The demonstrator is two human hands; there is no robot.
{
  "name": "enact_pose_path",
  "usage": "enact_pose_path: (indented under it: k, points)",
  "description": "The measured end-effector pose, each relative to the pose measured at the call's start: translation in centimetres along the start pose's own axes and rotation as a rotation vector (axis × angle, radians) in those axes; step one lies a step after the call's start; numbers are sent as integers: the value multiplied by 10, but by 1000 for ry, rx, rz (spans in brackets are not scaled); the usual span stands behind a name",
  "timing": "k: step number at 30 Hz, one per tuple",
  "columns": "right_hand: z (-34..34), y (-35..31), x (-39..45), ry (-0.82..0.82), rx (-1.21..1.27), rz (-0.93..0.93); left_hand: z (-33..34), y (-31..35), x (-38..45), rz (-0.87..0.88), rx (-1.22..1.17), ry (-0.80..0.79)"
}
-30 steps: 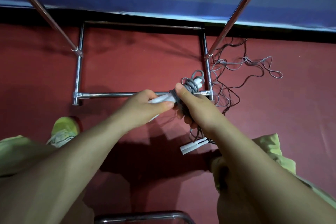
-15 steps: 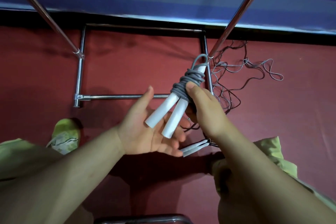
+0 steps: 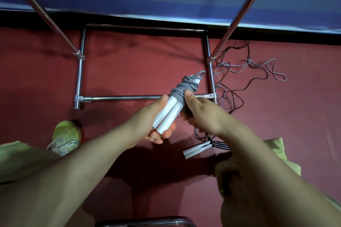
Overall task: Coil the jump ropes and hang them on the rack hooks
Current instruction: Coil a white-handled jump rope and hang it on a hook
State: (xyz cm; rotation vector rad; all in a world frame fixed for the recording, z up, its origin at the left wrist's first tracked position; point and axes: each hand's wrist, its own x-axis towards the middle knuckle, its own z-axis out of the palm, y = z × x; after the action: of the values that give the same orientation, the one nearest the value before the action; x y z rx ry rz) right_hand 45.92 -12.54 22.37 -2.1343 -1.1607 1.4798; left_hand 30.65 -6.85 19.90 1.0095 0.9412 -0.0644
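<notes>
Above the rack's base bar [image 3: 129,97], my left hand [image 3: 153,121] cradles the coiled jump rope's white handles [image 3: 168,113] in curled fingers while my right hand [image 3: 201,114] pinches the grey wraps [image 3: 181,88], which I judge need firm tension before hanging.

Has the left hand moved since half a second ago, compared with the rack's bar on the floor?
Yes. The left hand has closed up around the handles, its thumb now reaching the bar; before it lay open below them.
</notes>
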Motion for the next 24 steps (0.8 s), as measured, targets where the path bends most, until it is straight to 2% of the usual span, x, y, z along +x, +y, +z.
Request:
enact_pose_path:
  k: [5, 9, 11, 14, 17, 19, 20, 22, 24]
  points:
    - [-2, -1, -1, -23, 77, -16, 3, 1, 1, 162, 114, 73]
    - [-1, -1, -4, -25, 84, -42, -15, -2, 2, 320, 522, 284]
    - [0, 0, -3, -52, 88, -40, -19, -2, 3, 336, 634, 335]
    - [-1, 1, -2, -49, 115, -20, -15, -4, 4, 314, 674, 341]
    - [1, 0, -3, 13, 112, -43, -13, -3, 5, 269, 649, 350]
    - [2, 0, -2, 30, 185, -89, -12, -1, 4, 225, 606, 269]
    - [2, -1, -3, 29, 218, -114, -12, 0, 4, 211, 524, 185]
    - [0, -5, -5, 21, 345, -147, -11, 5, -1, 169, 202, 1]
    - [-3, -6, -6, -17, 525, -157, -13, 9, -5, -2, -145, -179]
